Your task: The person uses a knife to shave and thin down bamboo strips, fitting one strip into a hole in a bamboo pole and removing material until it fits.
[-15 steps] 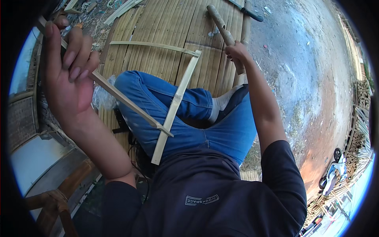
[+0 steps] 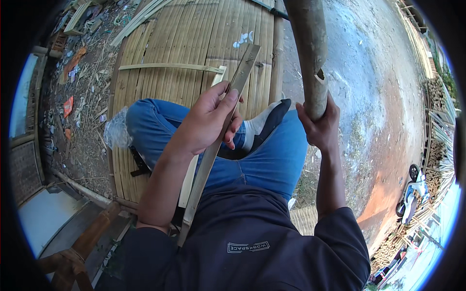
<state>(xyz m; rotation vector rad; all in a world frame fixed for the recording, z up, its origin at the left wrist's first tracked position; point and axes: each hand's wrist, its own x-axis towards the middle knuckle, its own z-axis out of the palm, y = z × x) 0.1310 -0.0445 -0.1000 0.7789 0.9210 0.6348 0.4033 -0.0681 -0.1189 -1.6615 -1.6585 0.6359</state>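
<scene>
A long flat bamboo strip (image 2: 208, 162) slants up across my lap, its lower end by my shirt. My left hand (image 2: 206, 119) is closed round its upper half, thumb on top. In my right hand (image 2: 320, 123) is the near end of a thick bamboo pole (image 2: 308, 43) with a small notch cut in its side. The pole stands raised, its far end out of view. Two paler strips meet in a corner beyond my left hand: a crosswise strip (image 2: 167, 66) on the slats and a lengthwise strip (image 2: 188, 182) over my leg, partly hidden by my hand.
I sit cross-legged on a bamboo slat platform (image 2: 189, 36). A blade with a dark handle (image 2: 279, 13) lies at its far right edge. More split strips (image 2: 141, 20) rest at the far left. Clear plastic (image 2: 118, 130) lies by my left knee. A motorbike (image 2: 412, 194) stands off right.
My left hand has brought its strip from the far left to the middle, turning it steeper. My right hand has lifted the pole off the platform and toward me.
</scene>
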